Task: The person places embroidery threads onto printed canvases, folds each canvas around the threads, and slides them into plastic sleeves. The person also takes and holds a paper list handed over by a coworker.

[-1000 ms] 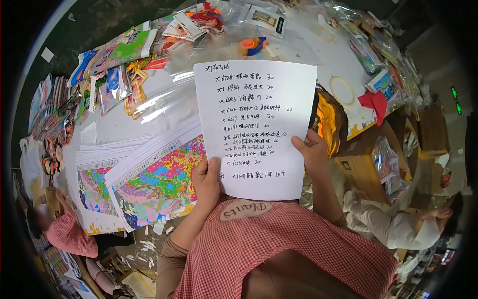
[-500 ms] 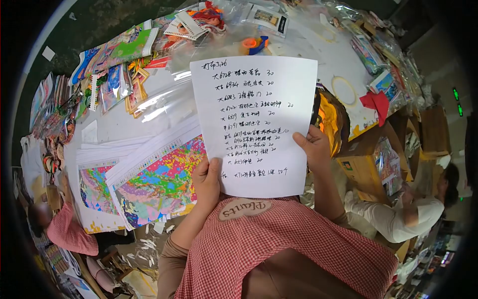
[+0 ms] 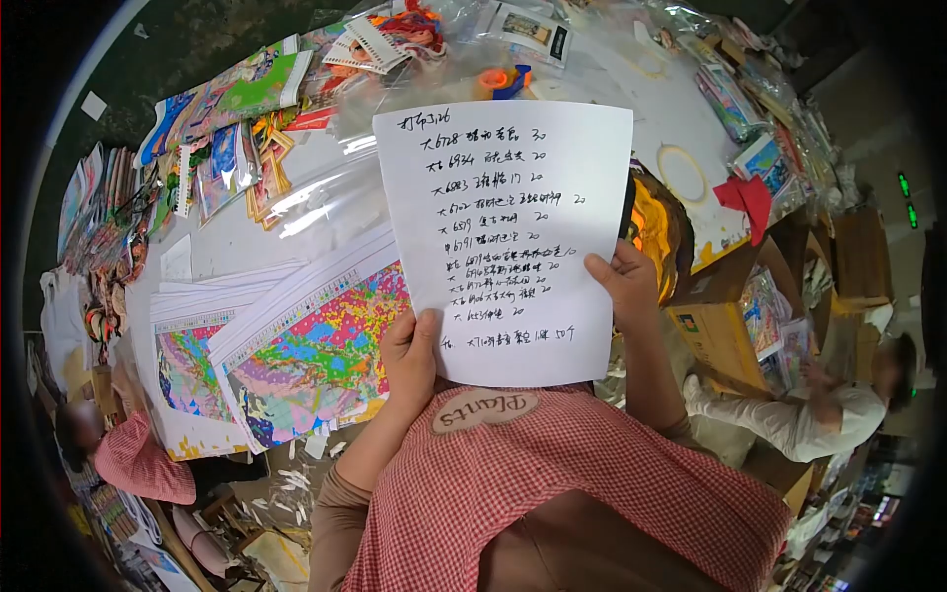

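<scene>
A white sheet of paper (image 3: 513, 247) with a handwritten list in black ink is held up in front of me, above the table's near edge. My left hand (image 3: 409, 352) grips its lower left edge, thumb on the written side. On the right edge, my right hand (image 3: 625, 286) pinches the sheet with the thumb in front; the other fingers are partly behind it. Left of the sheet lie large printed charts (image 3: 306, 345) of coloured patches, stacked on the white table. Behind the paper's right side shows a bundle of orange and black material (image 3: 656, 242), partly hidden.
An orange and blue tape dispenser (image 3: 505, 81) stands beyond the paper. Packed coloured prints (image 3: 232, 99) and thread bundles (image 3: 419, 37) line the far left. Cardboard boxes (image 3: 720, 340) stand at the right, near a person in white (image 3: 779, 419). Another person (image 3: 148, 454) is at the left.
The paper has risen slightly and its top edge sits a little higher. Both hands keep their grip. At the right, the person in white has shifted posture.
</scene>
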The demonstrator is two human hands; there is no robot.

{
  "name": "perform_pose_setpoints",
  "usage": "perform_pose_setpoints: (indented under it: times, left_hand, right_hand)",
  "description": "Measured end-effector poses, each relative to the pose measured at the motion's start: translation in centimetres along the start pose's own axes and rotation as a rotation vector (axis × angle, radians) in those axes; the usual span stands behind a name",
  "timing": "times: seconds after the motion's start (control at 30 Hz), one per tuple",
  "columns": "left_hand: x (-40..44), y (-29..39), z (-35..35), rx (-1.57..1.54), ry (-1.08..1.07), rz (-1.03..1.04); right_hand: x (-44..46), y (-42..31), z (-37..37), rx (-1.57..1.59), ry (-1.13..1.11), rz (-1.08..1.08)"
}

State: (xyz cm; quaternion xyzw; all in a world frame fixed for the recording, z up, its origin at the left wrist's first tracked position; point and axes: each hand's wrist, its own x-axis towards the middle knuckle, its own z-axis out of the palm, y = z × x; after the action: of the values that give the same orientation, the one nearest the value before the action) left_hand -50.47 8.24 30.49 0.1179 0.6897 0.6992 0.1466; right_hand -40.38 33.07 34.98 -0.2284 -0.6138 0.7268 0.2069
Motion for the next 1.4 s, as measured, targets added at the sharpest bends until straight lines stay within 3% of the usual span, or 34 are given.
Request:
perform_pose_setpoints:
  times: [0.5, 0.77, 1.4]
  left_hand:
    - [0.0, -0.7, -0.4, 0.023, -0.041, -0.043]
    - [0.1, 0.3, 0.1, -0.150, -0.029, -0.103]
    - [0.1, -0.4, -0.2, -0.206, 0.011, -0.115]
  right_hand:
    - [0.3, -0.3, 0.1, 0.071, -0.020, 0.009]
    - [0.5, -0.1, 0.2, 0.064, -0.022, 0.018]
    - [0.6, 0.2, 1.0, 0.040, 0.002, 0.061]
